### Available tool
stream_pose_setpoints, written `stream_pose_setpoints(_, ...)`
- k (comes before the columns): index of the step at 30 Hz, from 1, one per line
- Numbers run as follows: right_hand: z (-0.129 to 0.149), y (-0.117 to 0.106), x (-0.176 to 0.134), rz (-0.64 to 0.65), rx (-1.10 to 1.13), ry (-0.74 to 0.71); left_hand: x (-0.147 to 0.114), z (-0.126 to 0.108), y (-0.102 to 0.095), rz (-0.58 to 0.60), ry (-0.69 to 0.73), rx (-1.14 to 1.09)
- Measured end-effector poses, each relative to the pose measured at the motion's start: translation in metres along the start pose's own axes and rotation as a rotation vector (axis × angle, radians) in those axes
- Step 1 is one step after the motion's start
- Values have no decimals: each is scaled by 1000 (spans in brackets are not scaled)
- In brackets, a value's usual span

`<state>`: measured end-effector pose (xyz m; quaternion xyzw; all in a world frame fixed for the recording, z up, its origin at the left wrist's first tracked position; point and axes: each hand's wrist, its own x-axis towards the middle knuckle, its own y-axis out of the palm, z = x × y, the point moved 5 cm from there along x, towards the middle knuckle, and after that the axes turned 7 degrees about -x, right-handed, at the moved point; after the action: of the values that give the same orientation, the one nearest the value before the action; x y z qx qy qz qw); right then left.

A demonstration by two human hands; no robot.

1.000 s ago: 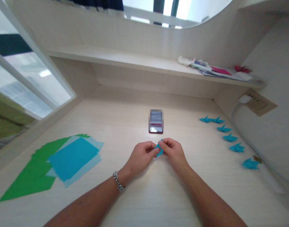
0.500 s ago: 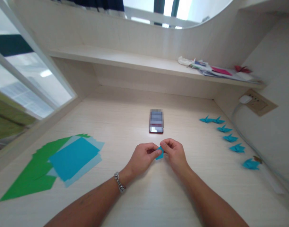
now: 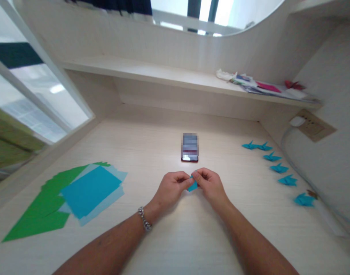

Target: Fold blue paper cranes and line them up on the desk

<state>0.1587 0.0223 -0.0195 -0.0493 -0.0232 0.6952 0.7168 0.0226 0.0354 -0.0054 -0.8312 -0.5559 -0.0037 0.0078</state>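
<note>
A small folded piece of blue paper (image 3: 193,186) is pinched between my two hands, just above the desk. My left hand (image 3: 172,188) grips its left side with thumb and forefinger, a chain bracelet on the wrist. My right hand (image 3: 210,185) pinches its upper right corner, and the fingertips of both hands almost meet there. The fingers hide part of the paper, so its exact fold cannot be made out. Beyond the hands lies a phone (image 3: 190,147) with a blurred screen.
Blue paper sheets (image 3: 91,193) lie over green sheets (image 3: 34,225) at the left. Several folded blue paper cranes (image 3: 279,168) line the right side of the desk. A cable runs along the right wall from a socket (image 3: 314,125). Papers (image 3: 266,87) rest on the shelf.
My right thumb and fingers have shifted slightly left, closer to the left fingertips. The blue paper has tilted a little and shows less of its upper edge.
</note>
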Motion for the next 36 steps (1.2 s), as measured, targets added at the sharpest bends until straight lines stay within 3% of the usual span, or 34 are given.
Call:
stream_pose_setpoints(3,-2,4,1,43,36,30,2,1,-4,-31,-6,-39)
stream_pose_setpoints(10,-3,-1,2,4,-103,-5,4,4,-3,-47,12,-70)
stream_pose_setpoints(18,-4,7,-1,113,-54,32,5,2,-12,-138,21,-57)
stream_pose_setpoints(28,-2,-4,3,-60,-25,-30,4,3,-8,-124,-28,-331)
stream_pose_setpoints(36,9,-6,-3,-123,-88,-121,4,2,-10,-142,46,-315)
